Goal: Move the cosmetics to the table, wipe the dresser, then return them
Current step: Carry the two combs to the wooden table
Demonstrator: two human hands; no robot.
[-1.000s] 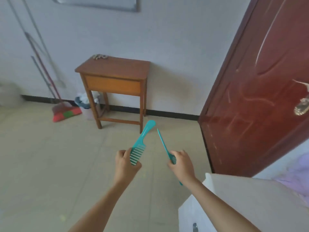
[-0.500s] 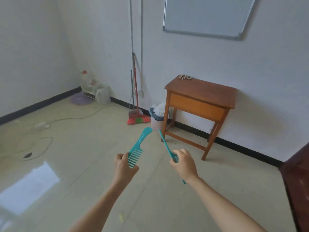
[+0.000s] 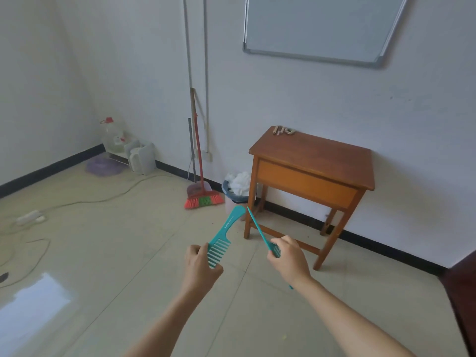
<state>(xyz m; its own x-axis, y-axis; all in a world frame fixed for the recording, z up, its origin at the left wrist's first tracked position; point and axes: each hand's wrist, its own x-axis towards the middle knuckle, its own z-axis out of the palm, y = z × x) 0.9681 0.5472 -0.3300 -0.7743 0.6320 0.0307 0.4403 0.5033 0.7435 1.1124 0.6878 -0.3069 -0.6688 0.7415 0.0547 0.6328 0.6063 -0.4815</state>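
My left hand (image 3: 199,266) grips a teal wide-tooth comb (image 3: 226,228) by its toothed end, with the handle pointing up and away. My right hand (image 3: 288,258) holds a thin teal tail comb (image 3: 258,229), whose pointed tail slants up to the left; the tips of the two combs nearly meet. A small brown wooden table (image 3: 316,155) stands against the white wall ahead and to the right. Some small brownish items (image 3: 283,130) lie at its back left corner.
A bin with white waste (image 3: 235,190) stands left of the table, with a red broom (image 3: 202,194) leaning on the wall beside it. Cables and a power strip (image 3: 29,217) lie on the tiled floor at left. A whiteboard (image 3: 322,27) hangs above the table.
The view has swung left, away from the red door and white dresser corner. The table now lies to the right and nearer. Both hands keep their combs.
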